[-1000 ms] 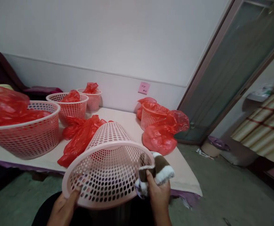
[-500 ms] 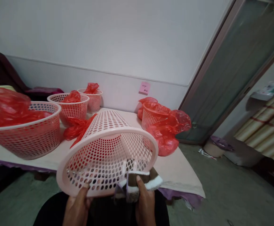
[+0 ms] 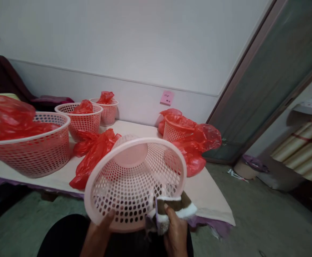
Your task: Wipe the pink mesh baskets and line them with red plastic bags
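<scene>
A pale pink perforated plastic basket (image 3: 134, 178) is tipped on its side, its wide mouth facing me. My left hand (image 3: 101, 228) grips the lower left of its rim, thumb on top. In my right hand (image 3: 176, 228) is a folded cloth (image 3: 172, 208), brown with white edges, pressed by the thumb against the lower right of the rim. The fingers under the cloth are hidden. Just left of the basket a crumpled red plastic bag (image 3: 97, 157) lies on the table (image 3: 209, 200).
Pink baskets with red bags stand on the left: a large one (image 3: 46, 153), a middle one (image 3: 91, 121) and a small one (image 3: 109, 112). Another basket (image 3: 172, 132), draped in red bags, stands right. A pink note (image 3: 167, 97) is on the wall; a bin (image 3: 245, 167) is on the floor.
The basket has shifted right and turned, so its base now shows through the mouth. Both hands moved right with it, the cloth still in the right one. More of the red bag is uncovered.
</scene>
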A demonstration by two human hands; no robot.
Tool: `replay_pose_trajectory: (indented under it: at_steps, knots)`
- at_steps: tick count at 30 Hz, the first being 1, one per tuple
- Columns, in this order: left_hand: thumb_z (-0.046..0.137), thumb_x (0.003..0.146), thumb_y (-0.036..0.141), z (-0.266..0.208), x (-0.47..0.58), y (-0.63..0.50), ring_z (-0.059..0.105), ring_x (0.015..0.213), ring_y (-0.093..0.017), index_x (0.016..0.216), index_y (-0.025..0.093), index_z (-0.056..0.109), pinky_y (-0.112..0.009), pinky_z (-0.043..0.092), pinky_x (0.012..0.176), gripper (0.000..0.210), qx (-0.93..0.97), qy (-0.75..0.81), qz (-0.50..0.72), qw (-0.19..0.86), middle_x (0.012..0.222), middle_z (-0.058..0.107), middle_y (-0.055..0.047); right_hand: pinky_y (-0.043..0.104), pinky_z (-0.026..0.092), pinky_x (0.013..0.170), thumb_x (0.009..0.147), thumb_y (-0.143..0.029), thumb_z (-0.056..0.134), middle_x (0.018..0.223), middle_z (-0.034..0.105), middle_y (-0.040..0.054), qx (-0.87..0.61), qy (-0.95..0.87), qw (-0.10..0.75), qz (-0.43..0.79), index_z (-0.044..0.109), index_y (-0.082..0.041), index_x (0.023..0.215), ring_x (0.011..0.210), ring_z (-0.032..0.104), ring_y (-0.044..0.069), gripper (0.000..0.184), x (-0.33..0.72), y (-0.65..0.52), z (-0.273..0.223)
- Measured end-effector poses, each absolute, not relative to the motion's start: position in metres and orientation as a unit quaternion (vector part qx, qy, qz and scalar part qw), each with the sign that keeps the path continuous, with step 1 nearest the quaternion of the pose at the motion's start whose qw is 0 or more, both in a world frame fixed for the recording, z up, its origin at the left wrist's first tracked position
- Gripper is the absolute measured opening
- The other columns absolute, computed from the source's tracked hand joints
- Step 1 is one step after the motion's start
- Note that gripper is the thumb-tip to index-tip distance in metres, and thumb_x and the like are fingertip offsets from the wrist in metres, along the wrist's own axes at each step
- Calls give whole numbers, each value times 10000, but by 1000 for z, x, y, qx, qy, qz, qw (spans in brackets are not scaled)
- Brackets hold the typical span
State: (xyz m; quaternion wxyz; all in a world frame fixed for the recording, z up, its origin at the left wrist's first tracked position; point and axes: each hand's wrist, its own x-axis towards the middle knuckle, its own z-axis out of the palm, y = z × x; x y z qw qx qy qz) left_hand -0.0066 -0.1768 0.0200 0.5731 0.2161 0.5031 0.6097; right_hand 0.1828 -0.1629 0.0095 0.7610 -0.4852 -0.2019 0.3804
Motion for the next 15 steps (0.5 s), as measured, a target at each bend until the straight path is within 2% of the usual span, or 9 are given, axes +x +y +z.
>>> replay_pose_trajectory:
  at_steps: [2, 4, 9, 11, 13, 15]
  knots:
    - [778, 708, 452, 25, -34, -174, 616, 1184, -302, 1365, 189, 528, -403, 474, 1036, 750, 232, 514, 593, 575, 1207, 713, -92, 410, 488, 998, 687, -269, 740, 1266, 637, 99, -505, -254, 758, 325, 424, -184, 1422, 1138, 617, 258, 805, 192, -164, 16]
    - [772, 723, 457, 28, -56, -172, 630, 1164, -291, 1362, 189, 532, -401, 461, 1049, 734, 246, 536, 565, 577, 1186, 723, -84, 426, 484, 1003, 674, -280, 765, 1258, 643, 117, -520, -290, 749, 292, 446, -167, 1406, 1124, 622, 266, 806, 197, -165, 24]
    - [709, 793, 384, 29, -59, -170, 654, 1118, -262, 1235, 175, 608, -423, 449, 1061, 499, 160, 571, 611, 525, 1084, 748, -64, 457, 492, 998, 683, -327, 788, 1327, 597, 144, -518, -332, 742, 268, 463, -172, 1397, 1166, 596, 286, 800, 193, -160, 42]
    - [680, 801, 359, 34, -48, -172, 647, 1128, -271, 1164, 182, 633, -440, 470, 1037, 407, 149, 559, 635, 511, 1058, 748, -63, 446, 492, 1004, 702, -336, 776, 1377, 559, 127, -505, -318, 749, 287, 407, -202, 1434, 1203, 575, 274, 831, 185, -157, 44]
    - [665, 785, 357, 40, -36, -174, 621, 1171, -292, 1046, 207, 670, -447, 470, 1035, 301, 172, 564, 641, 492, 1021, 753, -59, 434, 487, 1015, 730, -341, 754, 1354, 584, 90, -481, -288, 751, 347, 367, -241, 1454, 1202, 583, 252, 827, 171, -159, 40]
    - [734, 676, 306, 46, -22, -176, 567, 1236, -327, 875, 223, 703, -436, 425, 1078, 217, 213, 591, 625, 464, 958, 758, -58, 438, 493, 1008, 753, -349, 737, 1255, 652, 60, -445, -250, 741, 436, 401, -262, 1428, 1150, 622, 243, 758, 151, -165, 31]
